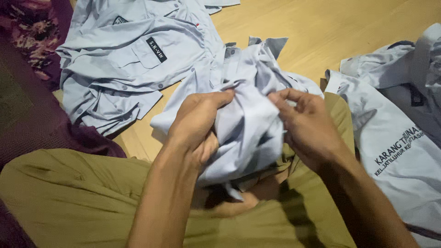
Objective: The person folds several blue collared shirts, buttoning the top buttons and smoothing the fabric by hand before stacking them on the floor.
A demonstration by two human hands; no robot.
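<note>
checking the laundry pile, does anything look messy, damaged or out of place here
No damage or spills show. The pale blue shirt is bunched and crumpled between the left hand and right hand. The other pale shirt lies rumpled on the wooden floor, not folded.

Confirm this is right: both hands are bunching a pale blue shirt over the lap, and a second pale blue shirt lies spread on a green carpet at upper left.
Not quite. The head view shows the second shirt lying on a light wooden floor, not a green carpet. The rest holds: the left hand and right hand both have a grip on the bunched pale blue shirt over the lap.
</note>
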